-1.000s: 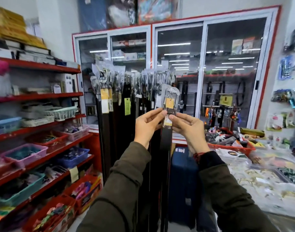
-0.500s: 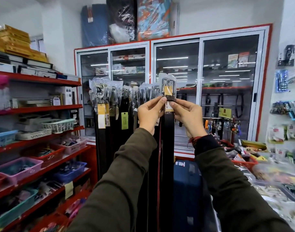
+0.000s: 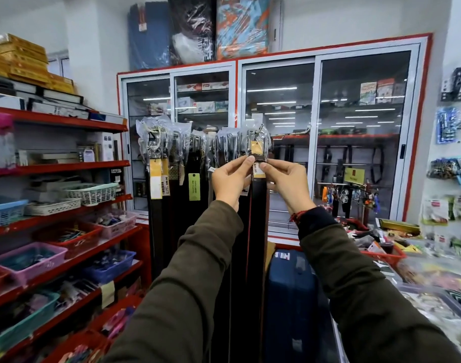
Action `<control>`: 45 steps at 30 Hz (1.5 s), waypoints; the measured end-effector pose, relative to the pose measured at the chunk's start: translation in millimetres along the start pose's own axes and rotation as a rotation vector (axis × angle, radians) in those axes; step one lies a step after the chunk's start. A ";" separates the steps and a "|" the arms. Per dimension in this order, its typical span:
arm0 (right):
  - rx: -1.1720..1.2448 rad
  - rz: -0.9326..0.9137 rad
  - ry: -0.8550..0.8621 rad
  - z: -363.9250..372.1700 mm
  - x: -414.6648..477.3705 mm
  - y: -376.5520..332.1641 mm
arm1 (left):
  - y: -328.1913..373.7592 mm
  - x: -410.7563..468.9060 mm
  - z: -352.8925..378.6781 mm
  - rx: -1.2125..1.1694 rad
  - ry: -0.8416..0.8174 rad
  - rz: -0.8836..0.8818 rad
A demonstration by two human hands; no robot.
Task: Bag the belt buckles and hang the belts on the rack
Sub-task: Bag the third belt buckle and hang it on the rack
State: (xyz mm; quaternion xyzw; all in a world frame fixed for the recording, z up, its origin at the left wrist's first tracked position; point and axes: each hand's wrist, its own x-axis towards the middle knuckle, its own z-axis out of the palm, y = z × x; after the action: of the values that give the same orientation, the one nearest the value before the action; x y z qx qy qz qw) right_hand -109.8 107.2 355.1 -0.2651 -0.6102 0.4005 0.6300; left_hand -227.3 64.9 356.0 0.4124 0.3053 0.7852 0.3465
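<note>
A dark belt (image 3: 258,218) hangs straight down at the right end of a row of hanging belts (image 3: 177,210). Its buckle sits in a clear plastic bag (image 3: 258,142) with a yellow tag, level with the other bagged buckles (image 3: 158,137) along the top of the rack. My left hand (image 3: 230,179) pinches the belt just below the bagged buckle from the left. From the right, my right hand (image 3: 287,183) pinches the same spot, fingertips on a yellow price tag (image 3: 258,171). The rack's bar is hidden behind the bags.
Red shelves (image 3: 59,166) with baskets of small goods run along the left. A glass-door cabinet (image 3: 276,142) stands behind the rack. A blue suitcase (image 3: 289,297) stands below my right arm. At the right, a counter (image 3: 420,271) is crowded with goods.
Both hands have lifted the belt's bagged buckle from chest height up to the line of buckles on the rack. The view has tilted upward.
</note>
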 end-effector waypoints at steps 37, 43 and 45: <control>-0.829 -0.629 0.001 40.4 -38.9 63.5 | -8.7 4.6 -92.4 1.462 -0.085 0.918; -0.826 -0.738 -0.084 88.6 -49.7 61.1 | 22.4 0.0 -149.5 1.401 0.022 0.915; -0.814 -0.742 -0.135 107.7 -52.6 62.0 | 29.3 2.6 -171.2 1.363 0.044 0.870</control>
State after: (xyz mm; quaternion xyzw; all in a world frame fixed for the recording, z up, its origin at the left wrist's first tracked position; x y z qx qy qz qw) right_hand -223.3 80.4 287.1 -0.2280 -0.8073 -0.1003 0.5349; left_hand -384.1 17.1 298.5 0.5993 0.5357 0.4989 -0.3239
